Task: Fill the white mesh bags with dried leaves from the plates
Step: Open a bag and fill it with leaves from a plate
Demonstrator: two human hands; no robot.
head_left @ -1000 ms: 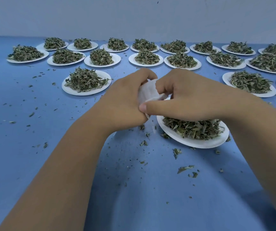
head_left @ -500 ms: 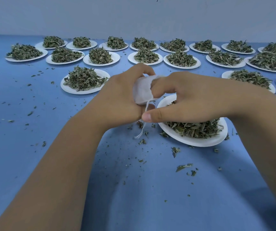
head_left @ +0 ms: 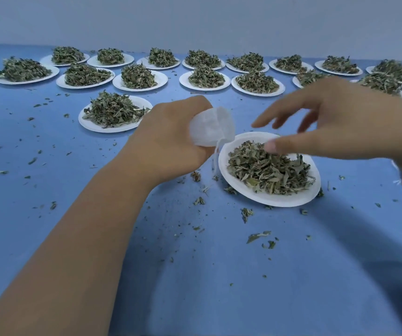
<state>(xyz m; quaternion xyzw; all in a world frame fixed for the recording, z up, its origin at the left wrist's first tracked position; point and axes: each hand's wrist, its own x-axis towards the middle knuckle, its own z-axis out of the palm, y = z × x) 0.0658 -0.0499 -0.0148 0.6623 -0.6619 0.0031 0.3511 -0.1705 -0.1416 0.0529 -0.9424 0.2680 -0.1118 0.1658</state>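
Across the blue tabletop (head_left: 13, 190) sit heaped plates (head_left: 275, 202) — pale wall (head_left: 195, 20) behind.

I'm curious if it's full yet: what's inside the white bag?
Only white fabric shows on the mesh bag the left hand grips. Its inside is covered, so any leaves are hidden.

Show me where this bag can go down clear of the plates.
Widest bare patch: blue table this side of the near plate, between the forearms; only crumbs there. Also left of the lone plate. Crowded: the back rows of plates.
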